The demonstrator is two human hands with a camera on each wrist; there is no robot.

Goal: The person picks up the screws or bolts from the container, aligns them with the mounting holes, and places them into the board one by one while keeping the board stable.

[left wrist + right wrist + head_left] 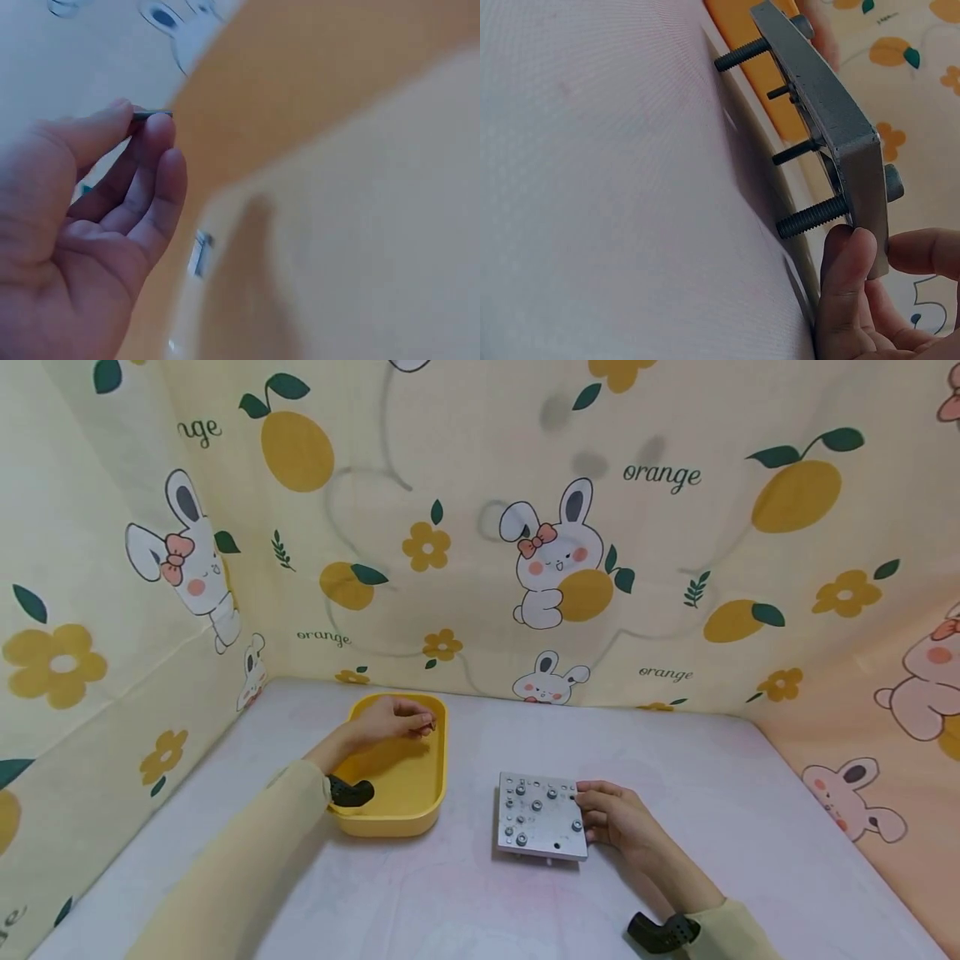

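Over the far part of the yellow bin [386, 827], my left hand [386, 722] pinches a small dark metal piece [153, 115] between thumb and fingertips; its shape is mostly hidden, perhaps a small screw. A silver screw [201, 253] lies in the bin below that hand. To the right, my right hand [618, 822] grips the right edge of a square metal plate [536, 818]. Several socket-head bolts [537, 806] sit in its holes, and some holes are bare. From the plate's underside, threaded bolt ends [810, 216] stick out toward the table, holding it raised or slightly tilted.
A white cloth-covered table [450, 902] lies under everything. Patterned cloth walls [465, 527] stand behind it and along both sides. Black bands with camera mounts [663, 933] sit on both wrists. The bin's raised rim stands left of the plate, with a gap of table between.
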